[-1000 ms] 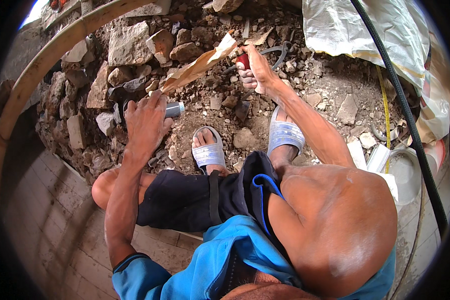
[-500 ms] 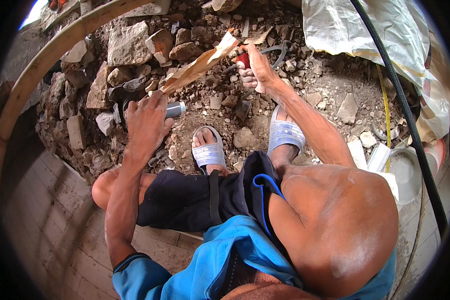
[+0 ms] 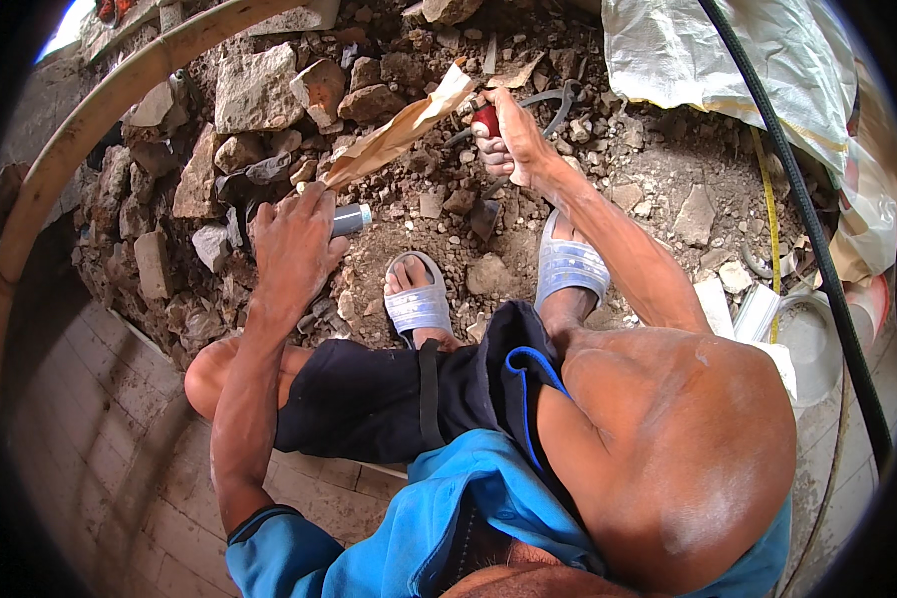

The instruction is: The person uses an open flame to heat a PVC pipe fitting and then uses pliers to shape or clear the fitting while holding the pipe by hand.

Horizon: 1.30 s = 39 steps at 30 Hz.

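My left hand [image 3: 295, 237] is over the rubble at left, its fingers bent down. At its fingertips lies the lower end of a torn strip of brown paper [image 3: 394, 135]. From under that hand sticks a dark grey cylinder [image 3: 351, 219] with a pale end; its other end is hidden. My right hand [image 3: 511, 143] is closed around a small red object [image 3: 486, 121], mostly covered by the fingers, so its kind is unclear. The strip slants up to the right, its upper end close beside my right thumb and forefinger.
Broken stones and bricks [image 3: 259, 88] are heaped at left. A white woven sack [image 3: 728, 55] lies at upper right, crossed by a black cable [image 3: 782, 149]. A grey bucket [image 3: 805, 344] stands at right. A curved hoop [image 3: 120, 95] arches at upper left. My sandalled feet [image 3: 419, 299] stand in the rubble.
Almost nothing differs. The upper end of the paper strip looks slightly shifted; both hands hold their places.
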Each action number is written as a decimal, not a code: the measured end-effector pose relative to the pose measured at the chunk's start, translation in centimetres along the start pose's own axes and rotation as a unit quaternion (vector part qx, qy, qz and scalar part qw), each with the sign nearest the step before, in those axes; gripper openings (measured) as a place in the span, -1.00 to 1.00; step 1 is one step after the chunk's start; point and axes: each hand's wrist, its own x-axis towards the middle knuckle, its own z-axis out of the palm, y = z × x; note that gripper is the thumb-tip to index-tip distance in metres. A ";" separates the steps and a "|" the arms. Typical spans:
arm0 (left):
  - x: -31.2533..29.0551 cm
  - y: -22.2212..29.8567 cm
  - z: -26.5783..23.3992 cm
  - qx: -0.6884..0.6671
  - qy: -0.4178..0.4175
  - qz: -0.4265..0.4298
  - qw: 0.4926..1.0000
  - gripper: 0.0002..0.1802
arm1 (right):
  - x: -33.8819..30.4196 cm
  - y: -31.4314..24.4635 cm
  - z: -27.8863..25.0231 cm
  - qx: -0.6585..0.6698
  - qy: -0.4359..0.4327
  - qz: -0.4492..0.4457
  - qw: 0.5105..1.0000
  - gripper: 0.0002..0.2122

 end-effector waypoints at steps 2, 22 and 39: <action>-0.2 -0.1 0.2 0.001 -0.002 -0.003 1.000 -0.23 | 0.5 0.4 -0.1 0.003 -0.012 0.005 1.000 -0.49; -0.2 0.1 -0.3 -0.007 -0.029 -0.009 1.000 -0.22 | 0.4 0.3 -0.1 -0.013 -0.001 -0.010 1.000 -0.49; -0.3 0.0 -0.2 -0.007 -0.021 0.001 1.000 -0.21 | 0.5 0.6 -0.3 -0.007 -0.006 -0.011 1.000 -0.50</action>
